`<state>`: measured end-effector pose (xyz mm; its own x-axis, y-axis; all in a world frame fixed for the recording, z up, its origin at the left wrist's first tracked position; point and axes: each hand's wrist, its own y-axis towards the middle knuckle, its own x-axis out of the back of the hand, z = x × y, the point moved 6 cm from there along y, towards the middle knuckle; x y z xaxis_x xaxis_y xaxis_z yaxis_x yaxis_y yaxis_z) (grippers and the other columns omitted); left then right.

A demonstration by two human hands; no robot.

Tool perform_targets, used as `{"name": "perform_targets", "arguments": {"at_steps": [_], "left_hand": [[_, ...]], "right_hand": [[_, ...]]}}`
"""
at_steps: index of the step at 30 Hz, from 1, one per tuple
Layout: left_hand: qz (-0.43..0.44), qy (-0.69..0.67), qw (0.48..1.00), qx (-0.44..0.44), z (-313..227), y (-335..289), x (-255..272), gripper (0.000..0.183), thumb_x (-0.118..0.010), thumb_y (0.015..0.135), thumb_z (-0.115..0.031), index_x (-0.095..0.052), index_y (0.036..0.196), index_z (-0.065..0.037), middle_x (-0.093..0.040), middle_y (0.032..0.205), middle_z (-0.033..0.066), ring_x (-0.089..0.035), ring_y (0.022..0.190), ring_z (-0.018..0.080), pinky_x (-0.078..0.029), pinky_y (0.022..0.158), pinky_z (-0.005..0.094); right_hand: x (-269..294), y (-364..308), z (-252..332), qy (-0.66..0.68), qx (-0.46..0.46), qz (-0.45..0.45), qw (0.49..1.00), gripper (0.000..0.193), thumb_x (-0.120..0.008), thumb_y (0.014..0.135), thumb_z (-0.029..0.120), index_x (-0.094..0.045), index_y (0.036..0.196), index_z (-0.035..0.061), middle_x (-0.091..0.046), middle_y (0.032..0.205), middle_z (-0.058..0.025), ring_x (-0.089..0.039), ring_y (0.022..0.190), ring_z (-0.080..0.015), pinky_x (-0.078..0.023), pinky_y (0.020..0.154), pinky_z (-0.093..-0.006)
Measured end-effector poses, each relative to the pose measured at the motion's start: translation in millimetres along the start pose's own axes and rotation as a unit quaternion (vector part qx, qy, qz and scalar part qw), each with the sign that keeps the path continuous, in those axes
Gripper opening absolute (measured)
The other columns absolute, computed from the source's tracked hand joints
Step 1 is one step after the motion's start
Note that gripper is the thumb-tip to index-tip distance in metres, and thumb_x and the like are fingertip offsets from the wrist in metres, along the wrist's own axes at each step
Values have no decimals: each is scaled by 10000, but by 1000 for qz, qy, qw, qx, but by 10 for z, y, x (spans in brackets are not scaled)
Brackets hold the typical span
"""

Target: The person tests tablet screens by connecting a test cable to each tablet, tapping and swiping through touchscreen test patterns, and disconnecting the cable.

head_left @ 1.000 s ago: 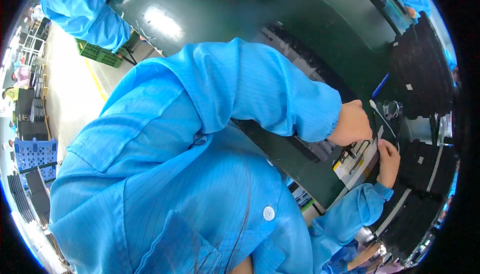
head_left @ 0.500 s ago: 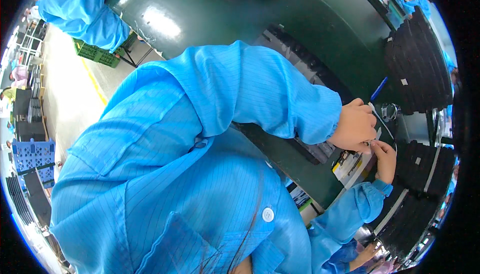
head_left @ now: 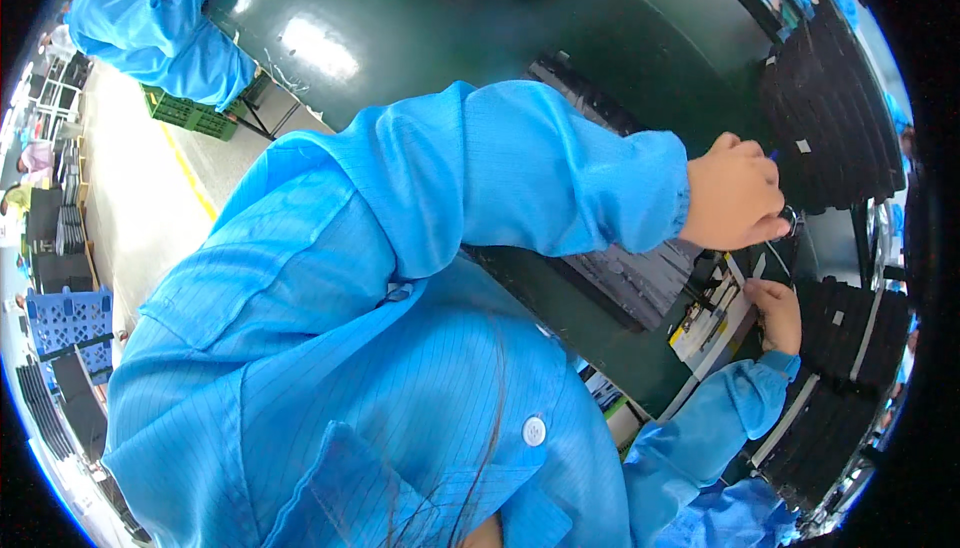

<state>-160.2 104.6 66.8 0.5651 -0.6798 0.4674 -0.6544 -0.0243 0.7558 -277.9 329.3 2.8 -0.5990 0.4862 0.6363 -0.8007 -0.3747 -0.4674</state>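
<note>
My left hand [head_left: 738, 196] is stretched to the far right of the green table, its fingers curled and its thumb beside the dark loops [head_left: 790, 221] of a small tool that looks like scissors. Whatever lies inside those fingers is hidden. Closer to me, my right hand [head_left: 776, 316] pinches thumb and forefinger together; anything between the tips is too small to make out. A thin white strip [head_left: 759, 266] shows just above those fingertips. Beside the hand lies a printed sheet [head_left: 708, 318] with yellow and black patches. A dark flat panel [head_left: 630, 283] extends under my left forearm.
Tall stacks of black sheets [head_left: 825, 108] rise beyond my left hand, and more banded black stacks [head_left: 850, 333] stand right of my right hand. The green table [head_left: 420, 48] spans the far side. A co-worker in blue [head_left: 150, 28] sits far left above a green crate [head_left: 190, 113].
My left hand has moved away from my right hand, up and right to the looped tool, covering most of the blue pen. My right hand stays almost in place, still pinched.
</note>
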Motion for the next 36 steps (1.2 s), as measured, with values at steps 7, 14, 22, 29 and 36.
{"name": "perform_targets", "arguments": {"at_steps": [7, 14, 22, 29, 36], "left_hand": [[-28, 67, 997, 32, 373, 343, 453, 397, -451, 889, -377, -640, 750, -58, -603, 817, 173, -581, 798, 374, -456, 705, 480], [-120, -12, 990, 72, 951, 716, 1387, 409, -434, 898, -383, -653, 854, -40, -628, 857, 219, -606, 830, 361, -456, 765, 426], [-126, -63, 982, 125, 1185, 743, 1845, 426, -397, 936, -338, -618, 841, 13, -615, 812, 230, -594, 832, 351, -437, 751, 392], [-100, -114, 985, 86, 1308, 839, 1668, 439, -383, 939, -324, -612, 807, 26, -615, 796, 214, -597, 823, 322, -435, 762, 378], [-28, -71, 974, 212, 1584, 902, 1261, 405, -457, 876, -429, -693, 881, -100, -650, 921, 151, -609, 896, 306, -451, 826, 406]], "right_hand": [[16, 15, -10, 1, -25, 14, 1000, 280, -681, 745, 200, -670, 936, -5, -592, 696, 15, -451, 568, -60, -298, 496, -218], [30, 38, -20, 6, -43, 20, 999, 269, -699, 743, 200, -666, 915, -4, -584, 685, 19, -426, 537, -52, -282, 477, -210], [42, 42, -64, 21, -52, 29, 998, 302, -716, 741, 187, -647, 951, -18, -580, 681, 25, -412, 516, -40, -258, 450, -205], [66, 60, -103, 25, -70, 18, 997, 273, -713, 740, 162, -648, 935, -18, -614, 730, 1, -479, 571, -60, -335, 495, -208], [41, -27, 18, 6, -65, -12, 998, 227, -702, 743, 118, -653, 925, -9, -606, 722, 7, -485, 585, -59, -351, 515, -209]]}}
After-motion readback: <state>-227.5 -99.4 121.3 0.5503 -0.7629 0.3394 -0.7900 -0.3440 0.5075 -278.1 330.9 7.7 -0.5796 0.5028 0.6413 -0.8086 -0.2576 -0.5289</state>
